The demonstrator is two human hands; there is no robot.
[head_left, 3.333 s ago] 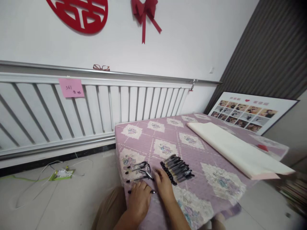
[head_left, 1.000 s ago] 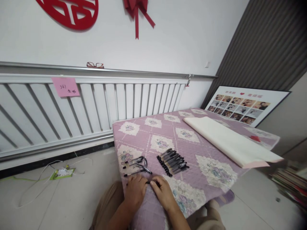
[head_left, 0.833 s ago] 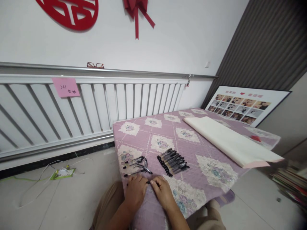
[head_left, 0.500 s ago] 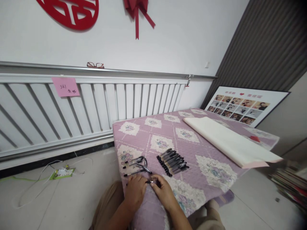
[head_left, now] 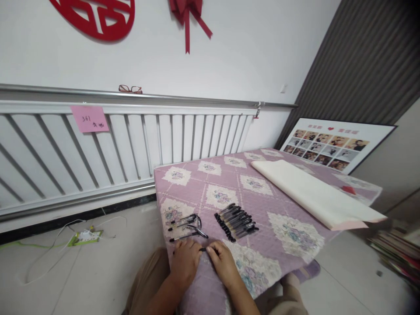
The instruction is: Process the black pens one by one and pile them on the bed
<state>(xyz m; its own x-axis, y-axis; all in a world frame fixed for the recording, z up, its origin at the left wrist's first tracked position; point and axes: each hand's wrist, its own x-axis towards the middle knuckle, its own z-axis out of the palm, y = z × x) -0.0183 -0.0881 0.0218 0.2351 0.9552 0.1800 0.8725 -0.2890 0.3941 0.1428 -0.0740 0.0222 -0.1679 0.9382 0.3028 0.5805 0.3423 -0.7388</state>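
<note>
Near the table's front left corner, my left hand (head_left: 185, 262) is closed around a black pen (head_left: 203, 249), hiding most of its barrel. My right hand (head_left: 221, 259) pinches the pen's right end between thumb and fingers. Just beyond my hands lie a few loose black pens and pen parts (head_left: 183, 235), some clear-barrelled. To their right, several capped black gel pens (head_left: 236, 221) lie side by side in a slanted row.
A purple quilted cloth with floral patches (head_left: 193, 183) covers the table. A folded cream sheet (head_left: 305, 188) lies on its right side, before a leaning photo board (head_left: 324, 144). A white radiator (head_left: 138, 148) runs behind. On the left floor is a power strip (head_left: 85, 236).
My right thumb and fingers have closed in on the pen's right end, covering the shiny tip that showed before. The left hand and the other pens look unmoved.
</note>
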